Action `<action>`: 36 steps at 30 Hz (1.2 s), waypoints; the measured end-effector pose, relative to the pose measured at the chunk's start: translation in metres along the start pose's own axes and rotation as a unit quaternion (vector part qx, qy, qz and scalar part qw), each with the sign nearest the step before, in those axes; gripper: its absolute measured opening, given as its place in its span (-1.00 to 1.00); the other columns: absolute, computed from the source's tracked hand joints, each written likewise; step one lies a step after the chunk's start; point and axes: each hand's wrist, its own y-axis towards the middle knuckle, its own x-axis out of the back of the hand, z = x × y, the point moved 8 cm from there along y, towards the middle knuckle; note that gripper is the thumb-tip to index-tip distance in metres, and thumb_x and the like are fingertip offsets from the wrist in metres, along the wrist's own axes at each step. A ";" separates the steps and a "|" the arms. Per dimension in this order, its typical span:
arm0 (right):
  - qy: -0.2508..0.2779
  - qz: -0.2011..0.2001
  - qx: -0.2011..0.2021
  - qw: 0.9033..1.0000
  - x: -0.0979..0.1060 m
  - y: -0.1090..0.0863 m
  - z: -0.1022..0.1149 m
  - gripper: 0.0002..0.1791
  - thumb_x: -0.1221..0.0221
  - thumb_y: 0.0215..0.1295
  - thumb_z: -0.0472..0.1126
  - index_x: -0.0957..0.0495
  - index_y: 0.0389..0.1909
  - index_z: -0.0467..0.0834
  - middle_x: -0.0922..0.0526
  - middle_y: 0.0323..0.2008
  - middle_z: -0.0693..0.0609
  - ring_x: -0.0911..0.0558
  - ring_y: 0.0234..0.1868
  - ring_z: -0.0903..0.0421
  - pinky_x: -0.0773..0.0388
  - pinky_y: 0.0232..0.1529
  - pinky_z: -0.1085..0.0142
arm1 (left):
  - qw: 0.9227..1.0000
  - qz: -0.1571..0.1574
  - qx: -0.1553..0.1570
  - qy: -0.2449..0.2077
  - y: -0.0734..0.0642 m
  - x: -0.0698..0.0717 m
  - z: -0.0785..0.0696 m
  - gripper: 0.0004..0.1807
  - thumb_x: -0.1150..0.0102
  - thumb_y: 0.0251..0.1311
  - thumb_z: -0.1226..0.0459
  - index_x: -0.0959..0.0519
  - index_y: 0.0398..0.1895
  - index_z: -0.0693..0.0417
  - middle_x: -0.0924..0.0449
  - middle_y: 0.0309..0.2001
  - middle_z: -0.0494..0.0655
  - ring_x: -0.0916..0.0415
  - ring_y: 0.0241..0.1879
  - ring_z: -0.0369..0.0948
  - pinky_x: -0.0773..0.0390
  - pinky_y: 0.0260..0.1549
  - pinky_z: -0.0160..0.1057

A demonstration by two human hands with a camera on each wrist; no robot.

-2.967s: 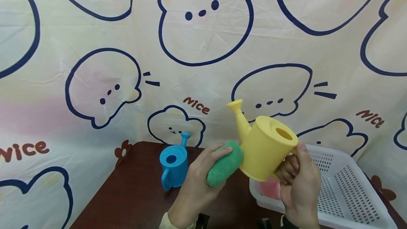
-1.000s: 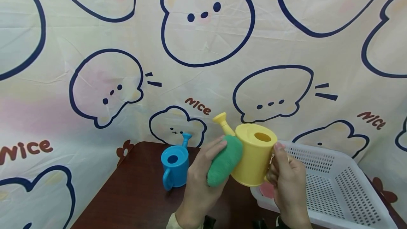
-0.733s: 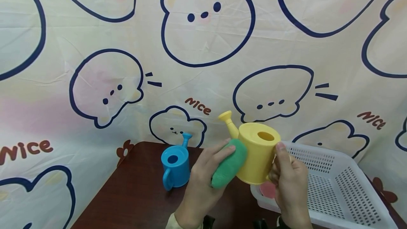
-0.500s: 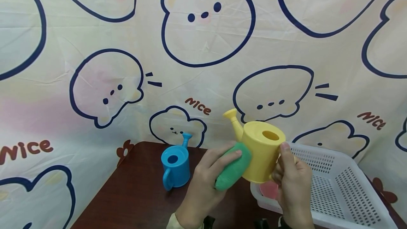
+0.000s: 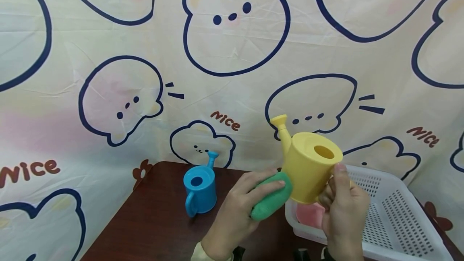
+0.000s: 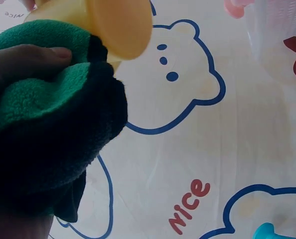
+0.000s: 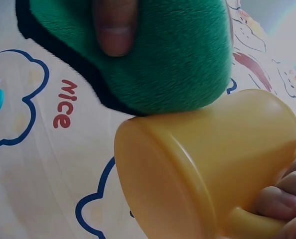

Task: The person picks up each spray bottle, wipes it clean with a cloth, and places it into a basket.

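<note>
My right hand (image 5: 344,212) grips the handle of a yellow watering can (image 5: 311,168), holding it up over the table with its spout toward the upper left. Curled fingers of my left hand (image 5: 233,208) hold a folded green cloth (image 5: 272,197) with a dark edge, which lies against the can's left side. In the right wrist view, the cloth (image 7: 178,55) meets the can's wall near its base (image 7: 158,184). On the table to the left stands a blue watering can (image 5: 201,192), upright and apart from both hands.
A white perforated basket (image 5: 409,220) stands on the right of the dark brown table (image 5: 145,224), partly behind my right hand. Something pink (image 5: 308,214) shows at its left end. A cartoon-printed cloth backdrop (image 5: 232,92) hangs behind the table.
The yellow watering can first shifted left, then moved back right and slightly up. My left hand has followed to the right with the green cloth, now a little lower on the can.
</note>
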 end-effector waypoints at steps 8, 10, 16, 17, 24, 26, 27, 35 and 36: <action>-0.014 -0.006 0.016 1.000 0.002 -0.001 0.004 -0.29 -0.18 0.58 -0.04 -0.15 -0.77 -0.23 -0.18 -0.82 0.07 -0.08 -0.80 0.11 0.13 -0.71 0.19 | 0.999 0.028 0.020 0.014 -0.001 -0.005 0.004 -0.20 -0.62 0.03 0.39 -0.59 0.32 -0.46 -0.55 0.38 -0.35 -0.51 0.31 -0.25 -0.71 0.19 -0.05; -0.019 -0.004 0.013 1.000 0.002 -0.001 0.003 -0.29 -0.18 0.58 -0.04 -0.16 -0.77 -0.24 -0.18 -0.82 0.06 -0.09 -0.79 0.11 0.11 -0.70 0.18 | 0.999 0.026 0.020 0.014 -0.001 -0.005 0.004 -0.20 -0.62 0.03 0.39 -0.59 0.32 -0.47 -0.55 0.39 -0.34 -0.51 0.30 -0.25 -0.71 0.19 -0.05; -0.034 0.007 -0.005 0.999 -0.001 -0.001 -0.001 -0.30 -0.18 0.57 0.01 -0.17 -0.75 -0.23 -0.20 -0.81 0.06 -0.13 -0.78 0.11 0.04 -0.66 0.17 | 1.000 -0.002 0.004 0.009 0.000 -0.002 0.001 -0.19 -0.63 0.01 0.42 -0.59 0.32 -0.40 -0.55 0.39 -0.27 -0.52 0.30 -0.19 -0.73 0.15 -0.03; -0.034 0.012 -0.008 0.999 -0.002 -0.001 -0.002 -0.30 -0.18 0.57 0.00 -0.16 -0.75 -0.23 -0.20 -0.80 0.06 -0.13 -0.77 0.11 0.05 -0.67 0.17 | 1.000 -0.010 -0.002 0.007 0.000 -0.002 0.000 -0.19 -0.63 0.00 0.43 -0.59 0.33 -0.37 -0.55 0.39 -0.25 -0.52 0.30 -0.18 -0.74 0.15 -0.03; -0.053 0.050 -0.022 0.997 -0.011 -0.004 -0.007 -0.28 -0.17 0.58 -0.01 -0.13 -0.76 -0.23 -0.17 -0.81 0.06 -0.11 -0.78 0.13 0.04 -0.71 0.21 | 0.994 -0.086 -0.069 -0.002 0.000 0.010 -0.011 -0.22 -0.58 0.04 0.47 -0.56 0.35 -0.21 -0.55 0.36 -0.12 -0.53 0.28 -0.12 -0.74 0.15 -0.09; -0.064 0.057 -0.027 0.996 -0.014 -0.005 -0.009 -0.28 -0.17 0.58 -0.01 -0.13 -0.76 -0.24 -0.17 -0.80 0.06 -0.13 -0.78 0.15 0.02 -0.71 0.21 | 0.991 -0.106 -0.079 -0.003 0.000 0.013 -0.013 -0.24 -0.56 0.06 0.49 -0.56 0.35 -0.16 -0.55 0.35 -0.08 -0.54 0.27 -0.11 -0.73 0.16 -0.08; -0.067 0.062 -0.029 0.995 -0.015 -0.006 -0.010 -0.28 -0.17 0.58 -0.02 -0.13 -0.75 -0.25 -0.17 -0.80 0.06 -0.13 -0.77 0.15 0.02 -0.70 0.20 | 0.990 -0.113 -0.078 -0.004 -0.001 0.014 -0.014 -0.24 -0.55 0.06 0.49 -0.56 0.35 -0.16 -0.55 0.35 -0.07 -0.55 0.27 -0.11 -0.73 0.17 -0.08; -0.098 0.095 -0.066 0.988 -0.023 -0.010 -0.020 -0.29 -0.20 0.57 -0.03 -0.14 -0.76 -0.21 -0.17 -0.79 0.11 -0.16 -0.75 0.23 -0.06 -0.75 0.33 | 0.981 -0.189 -0.049 0.000 -0.003 0.022 -0.010 -0.26 -0.52 0.07 0.53 -0.55 0.35 -0.06 -0.57 0.34 0.01 -0.60 0.23 -0.05 -0.75 0.13 -0.01; -0.100 0.102 -0.069 0.987 -0.024 -0.011 -0.021 -0.30 -0.19 0.57 -0.04 -0.14 -0.76 -0.21 -0.16 -0.79 0.11 -0.15 -0.75 0.24 -0.06 -0.75 0.33 | 0.979 -0.199 -0.042 0.004 -0.003 0.023 -0.009 -0.27 -0.52 0.08 0.53 -0.55 0.35 -0.05 -0.57 0.33 0.02 -0.60 0.23 -0.05 -0.75 0.14 0.00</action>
